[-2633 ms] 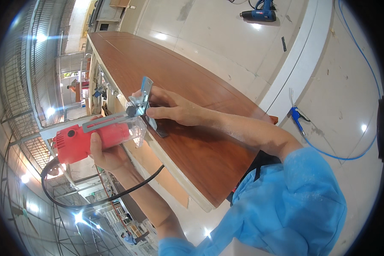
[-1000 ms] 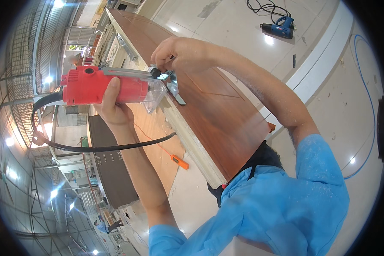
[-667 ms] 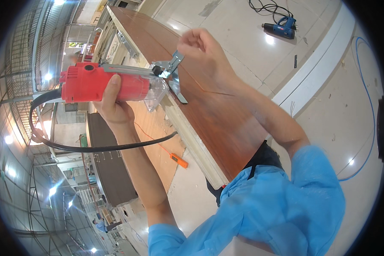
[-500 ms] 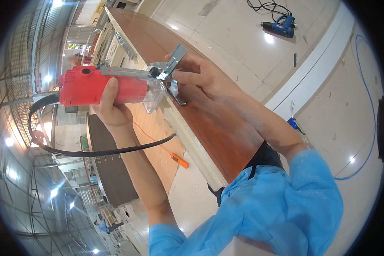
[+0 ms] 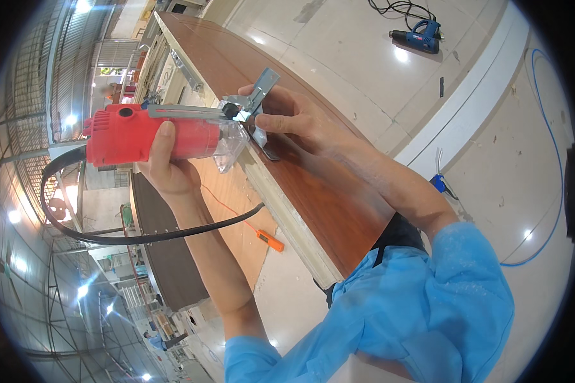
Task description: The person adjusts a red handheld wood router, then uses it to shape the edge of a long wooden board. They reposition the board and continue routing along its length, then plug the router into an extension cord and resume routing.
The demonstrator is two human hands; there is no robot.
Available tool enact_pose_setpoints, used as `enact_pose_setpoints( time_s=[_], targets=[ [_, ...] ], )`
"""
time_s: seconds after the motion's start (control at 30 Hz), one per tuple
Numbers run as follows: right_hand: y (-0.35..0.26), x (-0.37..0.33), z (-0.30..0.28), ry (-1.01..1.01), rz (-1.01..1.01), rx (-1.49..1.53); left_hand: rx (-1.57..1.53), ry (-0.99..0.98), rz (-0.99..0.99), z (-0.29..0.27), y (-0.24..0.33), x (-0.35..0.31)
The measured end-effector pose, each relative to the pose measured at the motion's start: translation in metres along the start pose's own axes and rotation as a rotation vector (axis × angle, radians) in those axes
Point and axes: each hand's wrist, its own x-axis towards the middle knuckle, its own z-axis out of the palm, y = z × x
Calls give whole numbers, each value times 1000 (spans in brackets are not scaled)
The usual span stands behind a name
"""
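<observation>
Sleeves first: two light-blue sleeves at the bottom of the view, both forearms reaching up and away.

One red trim router lying sideways against the pale edge of one reddish-brown wood panel that stands on edge. One black power cord loops off its tail end, down and round below the left forearm.

Left hand wraps the red body from underneath, fingers curled fully round it, firm closed grip, thumb up over the side.

Right hand sits on the panel face at the router's nose, fingers pinched narrow on the silver metal base plate, just past the clear plastic guard. Plate bears on the panel edge.

Lower left, on a flat panel: one small orange tool with a thin orange lead.

Far side, on the pale floor: one blue power drill with black cable, one blue hose curving along the right.
</observation>
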Motion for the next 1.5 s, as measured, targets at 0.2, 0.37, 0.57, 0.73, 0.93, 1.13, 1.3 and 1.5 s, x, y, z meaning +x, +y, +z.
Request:
enact_pose_setpoints(
  time_s=[0.2,0.37,0.57,0.73,0.93,1.13,1.3,1.5],
  targets=[
    [-4,-4,1,-18,81,25,-15,24,-26,-1,0,-2],
    [-8,-6,13,55,36,251,-16,23,-40,-7,-2,-3],
    [-9,-7,13,39,33,304,-18,9,-72,-11,-1,-4],
    [4,-1,7,0,-27,224,13,31,-89,-12,1,-11],
    [15,1,4,-38,15,233,-18,4,-128,-16,1,-11],
    [17,2,4,-48,30,126,44,15,-92,-13,0,-13],
    [24,2,5,-28,31,101,-10,41,-91,-11,-2,-10],
    [-3,-4,10,354,-282,-391,-4,57,-69,-5,0,-9]
  ],
)
